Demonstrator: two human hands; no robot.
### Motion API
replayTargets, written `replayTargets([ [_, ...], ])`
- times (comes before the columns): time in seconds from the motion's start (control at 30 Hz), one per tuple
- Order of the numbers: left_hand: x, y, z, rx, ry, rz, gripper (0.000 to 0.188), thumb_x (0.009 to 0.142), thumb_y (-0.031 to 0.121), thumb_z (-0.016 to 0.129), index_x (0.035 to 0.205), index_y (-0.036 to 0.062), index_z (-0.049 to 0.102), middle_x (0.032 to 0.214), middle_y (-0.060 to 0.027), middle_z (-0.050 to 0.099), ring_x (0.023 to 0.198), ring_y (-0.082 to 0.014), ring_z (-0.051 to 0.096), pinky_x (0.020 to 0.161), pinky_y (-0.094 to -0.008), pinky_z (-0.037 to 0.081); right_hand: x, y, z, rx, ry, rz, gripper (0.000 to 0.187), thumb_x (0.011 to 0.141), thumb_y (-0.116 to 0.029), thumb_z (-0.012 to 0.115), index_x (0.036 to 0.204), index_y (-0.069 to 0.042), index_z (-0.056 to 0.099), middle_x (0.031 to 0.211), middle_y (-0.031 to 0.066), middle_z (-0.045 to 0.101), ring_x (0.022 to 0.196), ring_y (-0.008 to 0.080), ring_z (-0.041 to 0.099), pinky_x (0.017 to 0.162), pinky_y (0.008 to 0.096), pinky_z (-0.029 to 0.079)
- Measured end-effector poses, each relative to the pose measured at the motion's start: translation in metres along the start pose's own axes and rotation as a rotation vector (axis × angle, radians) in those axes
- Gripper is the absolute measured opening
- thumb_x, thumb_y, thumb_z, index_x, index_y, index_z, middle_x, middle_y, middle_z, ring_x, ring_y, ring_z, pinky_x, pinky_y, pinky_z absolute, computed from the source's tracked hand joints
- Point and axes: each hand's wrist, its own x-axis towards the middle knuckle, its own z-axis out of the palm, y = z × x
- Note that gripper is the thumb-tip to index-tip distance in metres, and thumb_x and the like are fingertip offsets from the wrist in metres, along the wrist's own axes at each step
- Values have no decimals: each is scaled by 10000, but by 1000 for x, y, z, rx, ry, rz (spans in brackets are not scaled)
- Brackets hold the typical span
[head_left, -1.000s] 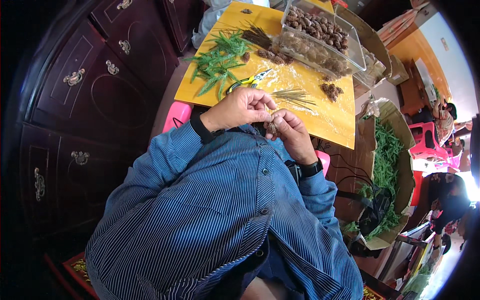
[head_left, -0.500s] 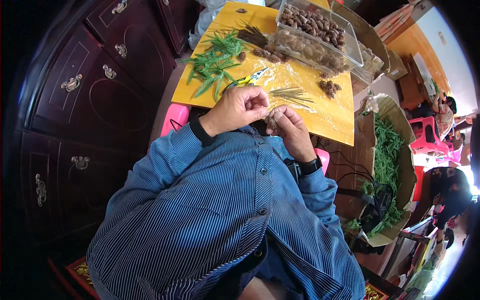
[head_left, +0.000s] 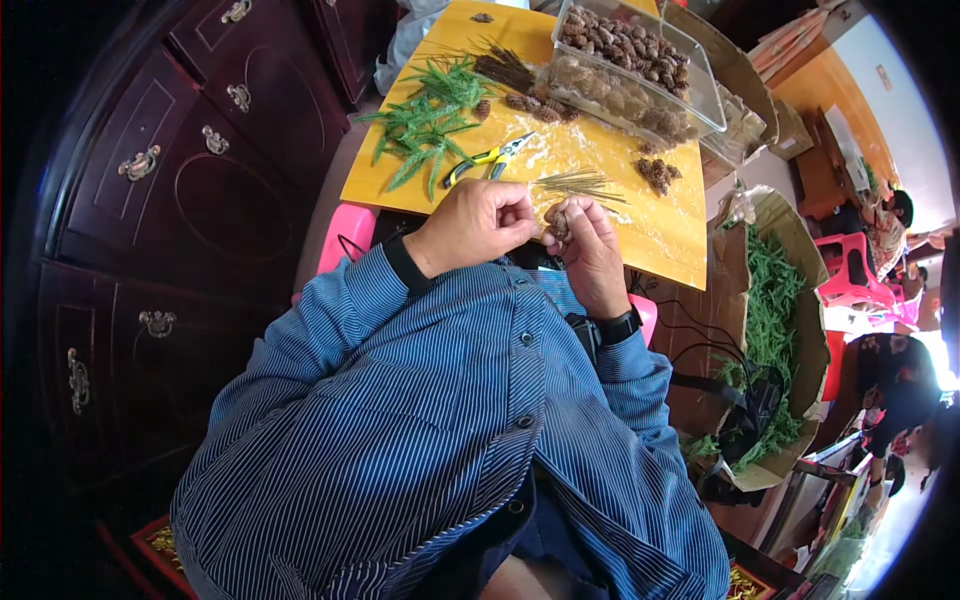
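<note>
A small brown pine cone (head_left: 558,226) is pinched between the thumb and fingers of my right hand (head_left: 594,262), just over the table's near edge. Close beside it, my left hand (head_left: 474,228) is closed with thumb and forefinger pressed together at the cone's left side. Whatever those fingers hold is too small to make out. Beyond my hands, thin straight wires (head_left: 580,184) lie loosely fanned out. Yellow-and-black pliers (head_left: 490,162) rest to their left, jaws pointing away to the right.
Green artificial sprigs (head_left: 425,125) cover the table's left part, near a dark wire bundle (head_left: 505,68) and loose pine cones (head_left: 542,108). A clear plastic bin (head_left: 712,112) full of cones stands at the far right. Right of the yellow table (head_left: 660,235), a cardboard box (head_left: 815,375) holds greenery.
My hands have shifted slightly to the right and away from my body. The pine cone has turned and shows more between my fingers. The pliers are less covered by my left hand.
</note>
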Motion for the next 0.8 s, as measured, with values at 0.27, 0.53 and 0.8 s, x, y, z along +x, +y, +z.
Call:
replayTargets([
  [0.27, -2, 2, 8, 6, -37, 3, 130, 842, 44, 727, 772, 21, 620, 613, 34, 558, 563, -18, 481, 504, -221, 400, 4, 9, -3, 42, -23, -14, 118, 1059, -197, 518, 1103, -102, 573, 966, -8, 613, 844, 89, 598, 715, 240, 504],
  [0.53, -3, 6, 13, 210, 47, 28, 194, 831, 115, 744, 706, 38, 617, 581, -39, 597, 493, -125, 560, 478, -282, 431, 5, 13, 10, -23, 60, -45, 121, 1060, -198, 522, 1074, -90, 575, 945, -19, 606, 807, 50, 555, 698, 214, 469],
  [0.8, -5, 4, 15, 281, 101, 89, 212, 829, 129, 726, 684, 29, 609, 617, -124, 625, 536, -243, 641, 502, -340, 474, 3, 6, 13, -45, 41, 1, 144, 1066, -216, 517, 1054, -81, 566, 1021, 12, 646, 820, 44, 552, 720, 201, 464],
])
